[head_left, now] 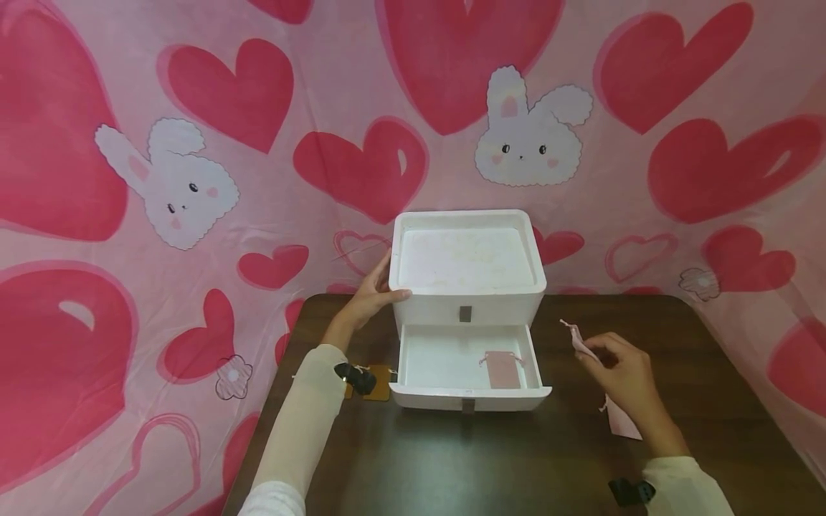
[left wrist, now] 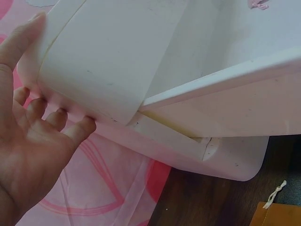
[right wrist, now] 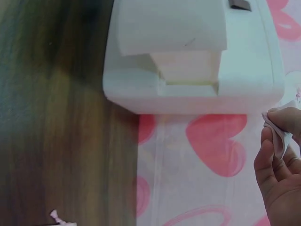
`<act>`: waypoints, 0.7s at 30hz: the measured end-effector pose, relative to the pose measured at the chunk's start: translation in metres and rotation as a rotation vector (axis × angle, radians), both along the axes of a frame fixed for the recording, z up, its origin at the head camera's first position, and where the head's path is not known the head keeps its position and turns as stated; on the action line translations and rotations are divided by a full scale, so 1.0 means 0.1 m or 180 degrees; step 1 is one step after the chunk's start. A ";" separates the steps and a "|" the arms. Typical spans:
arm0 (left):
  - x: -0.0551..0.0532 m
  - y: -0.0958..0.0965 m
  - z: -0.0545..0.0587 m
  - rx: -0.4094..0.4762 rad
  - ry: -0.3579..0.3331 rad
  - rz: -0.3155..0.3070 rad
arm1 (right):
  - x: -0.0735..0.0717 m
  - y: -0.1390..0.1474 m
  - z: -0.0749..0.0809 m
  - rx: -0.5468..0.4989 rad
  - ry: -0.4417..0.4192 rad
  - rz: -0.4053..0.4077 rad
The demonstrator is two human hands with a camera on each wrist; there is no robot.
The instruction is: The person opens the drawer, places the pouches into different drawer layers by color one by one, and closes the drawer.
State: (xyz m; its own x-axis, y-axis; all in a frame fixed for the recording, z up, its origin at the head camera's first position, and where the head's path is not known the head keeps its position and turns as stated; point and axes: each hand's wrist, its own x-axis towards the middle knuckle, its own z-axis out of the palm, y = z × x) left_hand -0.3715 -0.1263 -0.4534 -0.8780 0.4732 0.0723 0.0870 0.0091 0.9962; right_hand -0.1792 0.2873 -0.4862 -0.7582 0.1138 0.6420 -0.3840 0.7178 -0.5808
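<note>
A white two-tier drawer box [head_left: 467,309] stands on the table with its lower drawer [head_left: 429,358] pulled out. Inside that drawer, toward its right, lies a pink drawstring pouch [head_left: 502,369]. My left hand [head_left: 371,295] rests against the box's upper left side, its thumb over the top rim and its fingertips touching the side wall in the left wrist view. To the right of the drawer, my right hand [head_left: 621,369] pinches another pink drawstring pouch [right wrist: 279,136] between thumb and fingers, above the table. Beneath that hand a further pink pouch [head_left: 622,421] is partly covered.
Orange-brown drawstring pouches [head_left: 377,383] lie left of the drawer, partly behind the left forearm. The dark wooden table [head_left: 445,459] ends close behind the box, where a pink cloth [head_left: 348,86] with hearts and bunnies hangs.
</note>
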 end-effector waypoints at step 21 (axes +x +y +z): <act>0.01 -0.01 -0.01 0.0051 0.0072 -0.0059 | -0.17 -0.31 0.16 -0.0028 -0.0128 0.0264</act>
